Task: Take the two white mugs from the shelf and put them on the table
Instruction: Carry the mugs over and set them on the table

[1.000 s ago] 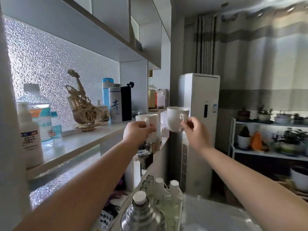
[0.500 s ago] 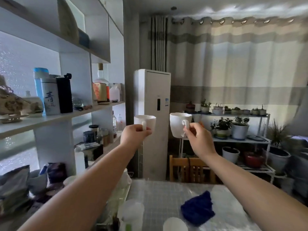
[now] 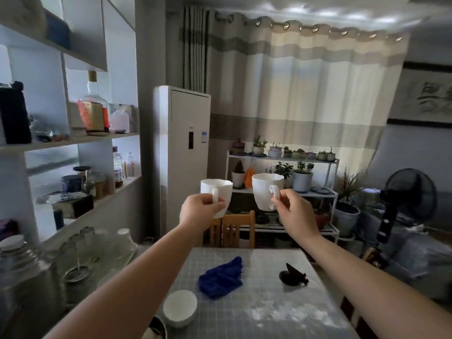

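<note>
Both white mugs are off the shelf (image 3: 73, 140) and in the air, held out in front of the person above the far end of the table (image 3: 269, 304). The left hand (image 3: 199, 211) has its fingers (image 3: 221, 207) closed around the handle of the left mug (image 3: 216, 192), and the right hand (image 3: 294, 214) pinches the handle of the right mug (image 3: 265, 192) between thumb and fingers; both cups sit upright, side by side but apart. The step in hand looks like the carry from shelf to table, with the setting-down not yet done. The table carries a crumpled blue cloth (image 3: 221, 277) near its middle, a small dark object (image 3: 292, 276) to the right of it, and a white bowl (image 3: 180, 308) at the near left corner. The next move seems to call for lowering both arms and choosing bare spots, probably the open patch between cloth and dark object or the far edge, keeping the mugs level and clear of each other so they do not knock, then loosening the fingers once each base rests flat.
</note>
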The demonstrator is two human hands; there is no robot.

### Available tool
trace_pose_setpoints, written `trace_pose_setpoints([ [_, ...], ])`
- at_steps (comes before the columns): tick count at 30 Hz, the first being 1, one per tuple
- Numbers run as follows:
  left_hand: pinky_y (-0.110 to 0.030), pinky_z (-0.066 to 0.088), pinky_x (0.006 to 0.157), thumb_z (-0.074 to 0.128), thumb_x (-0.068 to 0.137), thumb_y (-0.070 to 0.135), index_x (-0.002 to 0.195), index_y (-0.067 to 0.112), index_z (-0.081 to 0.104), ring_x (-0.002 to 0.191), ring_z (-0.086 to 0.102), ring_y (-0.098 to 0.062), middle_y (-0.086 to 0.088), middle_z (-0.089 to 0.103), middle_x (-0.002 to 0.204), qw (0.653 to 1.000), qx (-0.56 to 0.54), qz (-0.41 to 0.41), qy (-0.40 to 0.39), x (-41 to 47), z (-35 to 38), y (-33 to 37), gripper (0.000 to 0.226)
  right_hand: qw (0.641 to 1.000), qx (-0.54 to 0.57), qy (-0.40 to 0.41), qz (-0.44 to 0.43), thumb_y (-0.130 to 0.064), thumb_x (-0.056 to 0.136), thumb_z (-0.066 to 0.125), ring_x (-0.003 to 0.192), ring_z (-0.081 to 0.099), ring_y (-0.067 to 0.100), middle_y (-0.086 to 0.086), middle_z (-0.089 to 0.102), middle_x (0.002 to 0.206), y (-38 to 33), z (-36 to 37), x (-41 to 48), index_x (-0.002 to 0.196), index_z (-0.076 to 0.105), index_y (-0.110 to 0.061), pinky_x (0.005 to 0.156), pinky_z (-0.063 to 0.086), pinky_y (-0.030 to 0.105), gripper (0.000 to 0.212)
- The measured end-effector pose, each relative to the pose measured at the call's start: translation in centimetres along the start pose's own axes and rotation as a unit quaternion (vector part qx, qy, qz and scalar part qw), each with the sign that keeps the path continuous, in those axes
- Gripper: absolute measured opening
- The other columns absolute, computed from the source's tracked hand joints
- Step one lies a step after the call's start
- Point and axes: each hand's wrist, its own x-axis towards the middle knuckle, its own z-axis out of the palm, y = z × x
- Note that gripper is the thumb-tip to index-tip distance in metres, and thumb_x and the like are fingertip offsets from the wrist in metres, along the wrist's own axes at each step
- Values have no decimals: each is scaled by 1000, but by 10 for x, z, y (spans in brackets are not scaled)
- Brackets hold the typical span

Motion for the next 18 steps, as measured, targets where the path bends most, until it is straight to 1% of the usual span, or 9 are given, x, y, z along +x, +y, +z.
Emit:
trace_pose_setpoints([
  [2,-22,47,64,74,78,24,97,19,73,83,61,-8,2,69,94,1000,4,2,-19,-2,13,-4,19,1000,7,-5,12,-22,89,59,70,61,19,3,66,79,11,-2,-5,92,62,-10,59,47,32,13],
  [3,-21,46,63,74,78,25,94,21,72,82,61,-7,4,69,92,1000,5,3,-26,-2,19,-8,16,1000,12,-7,19,-22,89,59,70,61,17,3,67,79,17,-1,-8,93,62,-10,58,47,30,13],
  [5,-19,45,60,74,78,26,85,26,71,80,61,-5,8,68,86,999,3,2,-34,-1,30,-16,8,999,14,-9,28,-23,89,59,70,60,12,1,67,79,27,3,-11,93,63,-11,56,41,21,13],
  [6,-19,45,58,74,77,27,81,29,70,78,61,-5,10,67,83,999,0,-2,-36,1,34,-21,6,999,13,-11,31,-23,89,59,71,60,11,1,67,80,31,5,-13,94,63,-11,56,40,20,13],
  [7,-18,44,58,75,77,27,77,31,68,78,61,-5,12,66,82,999,-3,-6,-39,3,36,-27,7,999,14,-15,35,-23,90,59,72,60,13,2,67,81,35,9,-14,93,63,-12,57,42,22,13],
  [9,-19,46,58,75,76,28,71,34,67,78,61,-7,12,66,81,999,-6,-18,-45,11,40,-40,11,998,18,-23,50,-23,90,58,74,62,16,3,68,82,43,19,-18,95,63,-12,61,49,31,14],
  [11,-21,48,60,76,75,27,70,33,67,79,62,-8,12,66,82,998,-6,-34,-51,21,42,-56,12,997,24,-27,65,-23,89,59,75,62,17,3,68,83,52,31,-23,95,63,-11,63,51,35,14],
  [15,-22,47,65,75,76,28,67,35,65,81,62,-8,13,67,80,996,8,-62,-68,34,50,-95,15,993,45,-32,103,-26,89,60,73,61,11,-3,67,79,76,59,-38,87,62,-18,56,43,24,9],
  [18,-21,45,63,76,75,29,63,37,64,77,62,-5,16,67,73,995,14,-79,-61,35,63,-125,19,990,43,-55,127,-31,90,58,71,60,5,-8,66,77,98,81,-56,84,61,-22,55,42,23,11],
])
